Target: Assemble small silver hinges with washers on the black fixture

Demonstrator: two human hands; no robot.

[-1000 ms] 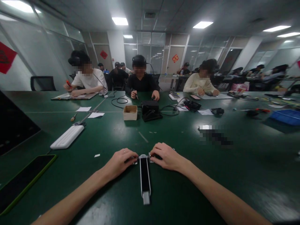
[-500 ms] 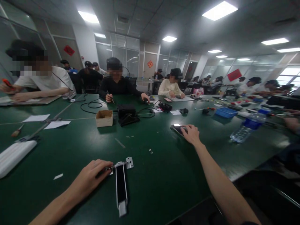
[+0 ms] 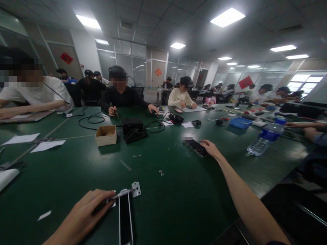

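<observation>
My left hand (image 3: 89, 207) is closed, its fingers pinching one end of a metal bracket piece (image 3: 136, 189) at the table's near side. A long dark strip with pale edges (image 3: 125, 217) extends toward me from the bracket's rod and runs out of the picture at the bottom. My right hand (image 3: 211, 148) is stretched forward over the table, its fingers at the right side of a dark smartphone (image 3: 199, 148). Part of the phone is blurred out. Two small shiny metal nuts or rings (image 3: 161, 173) lie between my hands.
A green table (image 3: 168, 211) spreads before me. Ahead stand a small cardboard box (image 3: 106, 135) and a black case (image 3: 133, 126) with cables. To the right are a blue basket (image 3: 240, 122) and a tilted water bottle (image 3: 265, 137). Several people sit around the table.
The view has swung slightly right, so things sit further left. The phone's bright screen now looks dark, and my right fingers have shifted toward its right edge. My left hand keeps hold of the bracket.
</observation>
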